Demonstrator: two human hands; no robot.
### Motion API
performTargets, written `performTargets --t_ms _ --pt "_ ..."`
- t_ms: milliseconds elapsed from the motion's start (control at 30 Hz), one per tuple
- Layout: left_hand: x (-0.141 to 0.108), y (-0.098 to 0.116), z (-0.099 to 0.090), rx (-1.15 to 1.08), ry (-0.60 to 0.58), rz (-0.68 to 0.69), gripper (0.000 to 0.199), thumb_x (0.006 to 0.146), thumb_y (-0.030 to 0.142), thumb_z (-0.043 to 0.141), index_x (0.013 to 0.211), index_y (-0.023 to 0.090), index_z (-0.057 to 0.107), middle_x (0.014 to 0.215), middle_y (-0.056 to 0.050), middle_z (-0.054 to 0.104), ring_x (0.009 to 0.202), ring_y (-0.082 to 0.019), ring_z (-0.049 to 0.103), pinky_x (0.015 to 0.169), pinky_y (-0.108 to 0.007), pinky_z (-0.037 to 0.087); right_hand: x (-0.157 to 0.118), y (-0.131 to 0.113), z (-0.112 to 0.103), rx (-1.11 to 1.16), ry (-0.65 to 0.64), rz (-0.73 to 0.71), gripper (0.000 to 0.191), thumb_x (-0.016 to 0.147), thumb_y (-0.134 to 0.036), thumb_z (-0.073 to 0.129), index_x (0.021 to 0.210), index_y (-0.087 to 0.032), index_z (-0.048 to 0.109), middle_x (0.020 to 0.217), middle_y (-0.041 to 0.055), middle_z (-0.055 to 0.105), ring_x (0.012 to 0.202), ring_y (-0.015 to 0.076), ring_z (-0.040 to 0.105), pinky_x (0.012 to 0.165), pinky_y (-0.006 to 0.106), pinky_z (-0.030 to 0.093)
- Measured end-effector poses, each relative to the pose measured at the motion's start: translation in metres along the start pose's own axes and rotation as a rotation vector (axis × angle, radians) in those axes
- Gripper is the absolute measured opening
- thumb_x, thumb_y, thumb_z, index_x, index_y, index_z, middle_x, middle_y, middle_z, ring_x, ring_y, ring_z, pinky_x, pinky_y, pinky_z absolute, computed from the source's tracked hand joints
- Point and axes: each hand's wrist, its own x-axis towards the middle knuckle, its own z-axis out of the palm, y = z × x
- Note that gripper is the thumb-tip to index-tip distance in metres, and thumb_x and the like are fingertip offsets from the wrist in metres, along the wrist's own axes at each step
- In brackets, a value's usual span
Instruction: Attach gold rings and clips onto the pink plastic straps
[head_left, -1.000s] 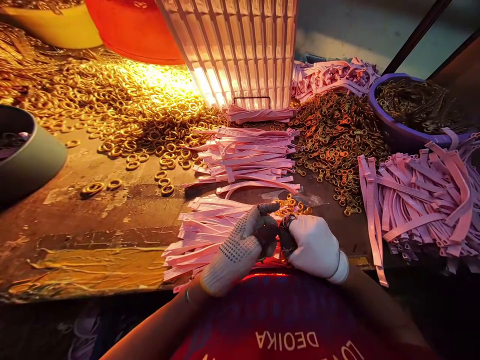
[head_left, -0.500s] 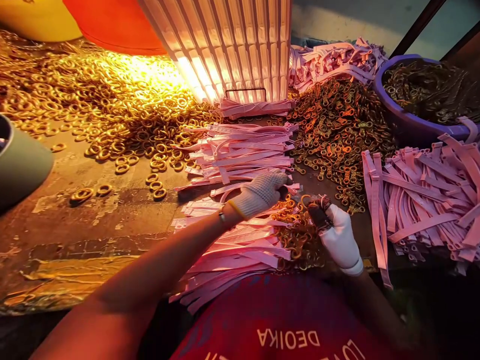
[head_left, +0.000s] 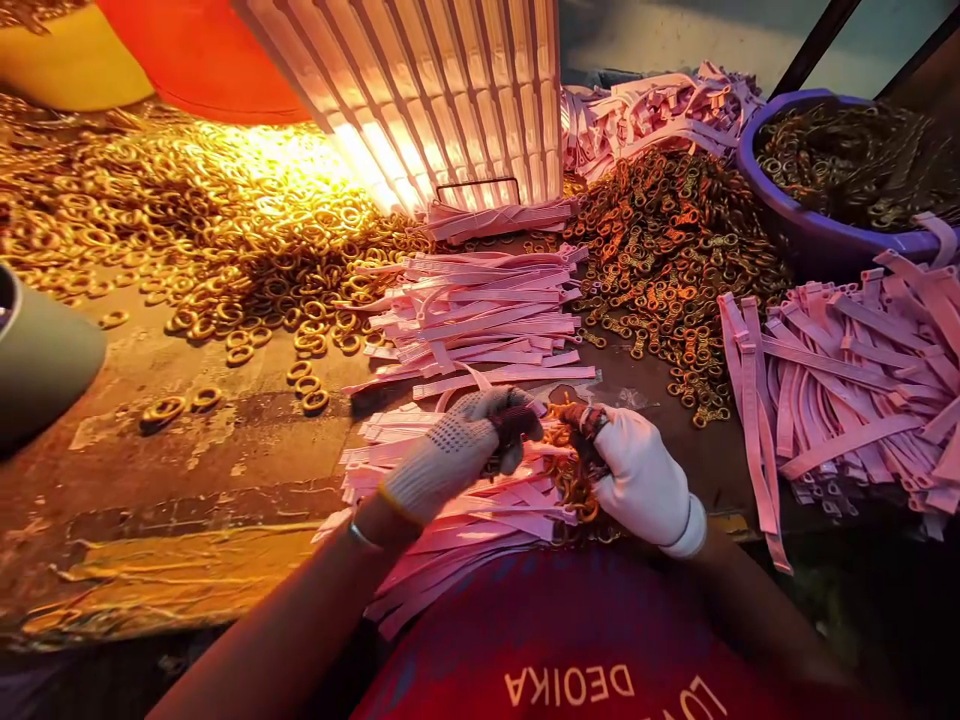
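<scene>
My left hand [head_left: 476, 440], in a dotted glove with dark fingertips, is closed on a pink strap [head_left: 478, 378] whose end shows by the fingers. Facing it, a short gap away, my right hand [head_left: 637, 465] wears a white glove; its dark fingers are pinched together at a small gold piece, too small to make out. Beneath and between the hands lie gold rings with clasps [head_left: 574, 485] on the ends of a stack of pink straps [head_left: 480, 515]. A second stack of pink straps [head_left: 480, 310] lies just beyond.
Loose gold rings [head_left: 262, 220] cover the back left. Gold clasps [head_left: 675, 260] are heaped behind my right hand, near a purple basin [head_left: 795, 215]. More pink straps [head_left: 862, 380] lie at right. A grey container [head_left: 45, 350] stands at left, a ribbed panel [head_left: 450, 100] at the back.
My left hand has moved back toward my body and slightly left, now with a strap in it. My right hand has shifted left, toward it. The view has shifted slightly.
</scene>
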Motion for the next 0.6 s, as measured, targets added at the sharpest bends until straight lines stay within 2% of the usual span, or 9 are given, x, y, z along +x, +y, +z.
performTargets --t_ms 100,200,300,400,533,600 --pt "-0.028 -0.007 0.009 -0.250 0.064 -0.015 0.035 0.093 0.050 0.054 0.080 0.018 0.055 0.048 0.004 0.047 0.037 -0.007 0.034 0.037 -0.018 0.024 0.009 -0.018 0.001 -0.147 -0.104 -0.075 0.019 0.082 -0.013 0.056 0.097 -0.017 0.068 0.085 0.0090 0.069 0.077 0.0238 0.062 0.070 0.033 0.045" --pt "-0.043 -0.012 0.018 -0.252 0.102 0.011 0.035 0.095 0.047 0.053 0.074 0.019 0.051 0.047 0.004 0.046 0.037 -0.007 0.036 0.038 -0.018 0.026 0.013 -0.036 0.001 -0.368 -0.086 -0.138 0.009 0.084 -0.013 0.056 0.081 -0.018 0.063 0.075 0.0086 0.064 0.065 0.0233 0.057 0.058 0.035 0.035" --pt "-0.052 -0.017 0.021 -0.187 0.104 0.024 0.038 0.096 0.050 0.053 0.074 0.019 0.050 0.047 0.004 0.048 0.038 -0.008 0.037 0.039 -0.019 0.027 0.009 -0.048 0.003 -0.559 0.016 -0.191 0.017 0.088 -0.010 0.052 0.074 -0.019 0.057 0.068 0.0078 0.060 0.057 0.0216 0.051 0.052 0.035 0.024" --pt "-0.057 -0.022 0.024 -0.023 0.112 0.080 0.036 0.097 0.050 0.052 0.077 0.020 0.054 0.049 0.004 0.051 0.042 -0.010 0.042 0.043 -0.021 0.032 0.004 -0.052 0.005 -0.647 0.092 -0.244 0.022 0.090 -0.006 0.050 0.073 -0.019 0.054 0.068 0.0073 0.058 0.055 0.0197 0.047 0.051 0.035 0.020" --pt "-0.054 -0.028 0.025 0.277 0.177 0.317 0.022 0.092 0.035 0.056 0.081 0.018 0.065 0.078 -0.004 0.072 0.069 -0.016 0.062 0.065 -0.026 0.046 0.000 -0.051 0.005 -0.641 0.119 -0.270 0.021 0.091 -0.008 0.050 0.073 -0.019 0.054 0.071 0.0085 0.059 0.057 0.0194 0.047 0.051 0.034 0.022" --pt "-0.053 -0.029 0.023 0.290 0.142 0.325 0.025 0.094 0.034 0.054 0.078 0.018 0.065 0.075 -0.003 0.071 0.066 -0.015 0.061 0.064 -0.026 0.045 0.000 -0.051 0.000 -0.590 0.071 -0.263 0.014 0.088 -0.009 0.052 0.078 -0.018 0.057 0.078 0.0102 0.063 0.061 0.0200 0.050 0.054 0.034 0.029"
